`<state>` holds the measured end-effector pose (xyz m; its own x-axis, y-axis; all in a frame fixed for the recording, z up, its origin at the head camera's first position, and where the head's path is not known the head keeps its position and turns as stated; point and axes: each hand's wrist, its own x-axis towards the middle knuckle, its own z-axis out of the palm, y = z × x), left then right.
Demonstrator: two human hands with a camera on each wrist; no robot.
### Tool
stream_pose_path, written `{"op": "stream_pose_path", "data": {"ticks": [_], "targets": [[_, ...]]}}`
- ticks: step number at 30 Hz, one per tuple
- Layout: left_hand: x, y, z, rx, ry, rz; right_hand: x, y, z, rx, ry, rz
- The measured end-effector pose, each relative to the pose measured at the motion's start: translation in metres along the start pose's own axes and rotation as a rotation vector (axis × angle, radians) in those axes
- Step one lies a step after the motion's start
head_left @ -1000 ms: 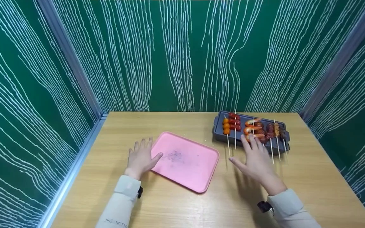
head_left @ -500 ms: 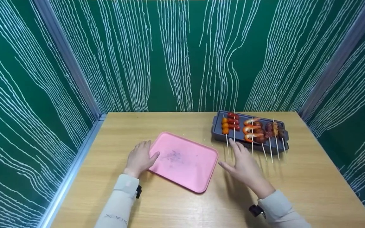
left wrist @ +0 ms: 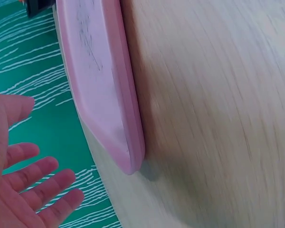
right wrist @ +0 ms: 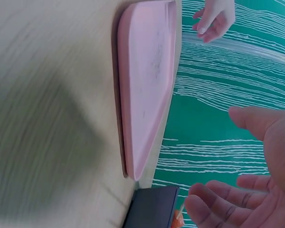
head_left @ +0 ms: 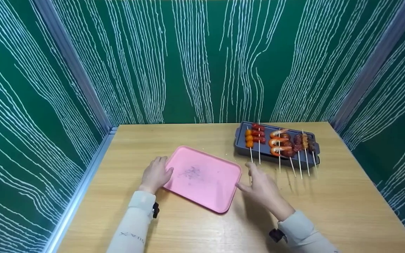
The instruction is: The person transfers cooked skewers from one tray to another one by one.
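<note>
A pink rectangular tray [head_left: 206, 182] with dark marks on its surface lies at an angle on the wooden table. Beside its left edge hovers my left hand [head_left: 154, 174]; the left wrist view shows its fingers [left wrist: 45, 166] spread and apart from the tray. My right hand [head_left: 264, 188] is by the tray's right edge, thumb towards the rim. In the right wrist view, nothing lies between its thumb and its relaxed fingers [right wrist: 228, 204]. Beyond the right hand stands a dark grill pan [head_left: 268, 147] holding several skewers, among them orange balls [head_left: 249, 138], red sausages [head_left: 258, 133] and shrimp [head_left: 279, 142].
The wooden table [head_left: 195, 232] meets green walls [head_left: 185, 70] with white wavy lines at the back and sides. Skewer sticks [head_left: 300, 168] jut over the pan's front edge towards the right hand's side.
My right hand has moved left and nearer, from over the skewers to beside the tray's right edge. My left hand's fingers have drawn in slightly. Tray and pan stay in place.
</note>
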<state>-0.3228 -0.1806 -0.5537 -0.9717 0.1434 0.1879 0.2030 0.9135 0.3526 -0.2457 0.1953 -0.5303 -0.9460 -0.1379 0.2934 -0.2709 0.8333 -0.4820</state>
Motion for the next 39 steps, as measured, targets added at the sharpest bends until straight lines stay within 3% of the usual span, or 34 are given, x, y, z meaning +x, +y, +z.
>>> {"op": "stream_pose_path", "data": {"ticks": [7, 19, 27, 34, 39], "targets": [[0.006, 0.0, 0.001, -0.035, 0.007, -0.026, 0.0, -0.005, 0.008, 0.063, -0.11, 0.12], [0.013, -0.005, 0.004, -0.052, -0.02, -0.072, 0.005, 0.003, 0.027, 0.217, -0.25, 0.251], [0.016, -0.007, 0.007, -0.046, -0.066, -0.103, 0.008, 0.008, 0.039, 0.232, -0.269, 0.363], [0.019, -0.012, 0.016, -0.045, -0.078, -0.109, 0.005, 0.008, 0.049, 0.381, -0.28, 0.451], [0.02, -0.016, 0.021, -0.021, -0.084, -0.116, 0.006, 0.007, 0.056, 0.409, -0.263, 0.457]]}}
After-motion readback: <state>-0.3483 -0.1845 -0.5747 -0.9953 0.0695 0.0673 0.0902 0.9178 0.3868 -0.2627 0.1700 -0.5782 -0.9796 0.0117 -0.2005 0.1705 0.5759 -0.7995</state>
